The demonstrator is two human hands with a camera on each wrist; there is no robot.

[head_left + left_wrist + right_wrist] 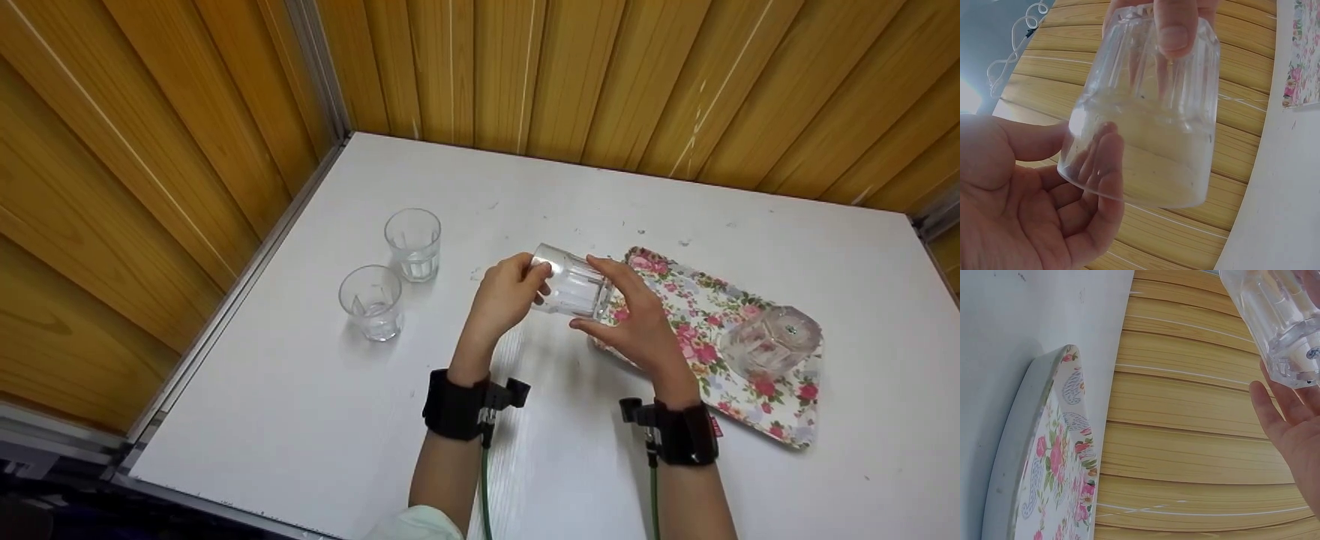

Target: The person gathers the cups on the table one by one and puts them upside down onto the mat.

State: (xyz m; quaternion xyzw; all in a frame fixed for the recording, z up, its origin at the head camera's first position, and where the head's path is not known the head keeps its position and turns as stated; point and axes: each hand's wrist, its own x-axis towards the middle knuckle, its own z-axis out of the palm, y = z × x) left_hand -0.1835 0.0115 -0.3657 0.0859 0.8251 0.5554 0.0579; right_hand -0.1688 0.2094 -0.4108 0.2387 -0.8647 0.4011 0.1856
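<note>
A clear faceted drinking glass (574, 283) is held above the white table, lying nearly sideways with its rim to the left and its thick base to the right. My left hand (506, 296) pinches the rim end; in the left wrist view the thumb is on the outer wall of the glass (1145, 152) and the fingers curl behind the rim. At the base end, my right hand (641, 319) grips with thumb and fingers on opposite sides. Only part of the base and the right hand (1297, 433) show in the right wrist view.
On the right lies a floral tray (690, 322) bearing an upside-down glass (772, 341). Two upright glasses, one farther back (412, 247) and one nearer (373, 304), stand on the left of the table (285, 420). Wood-patterned panels (487, 75) wall the back and left.
</note>
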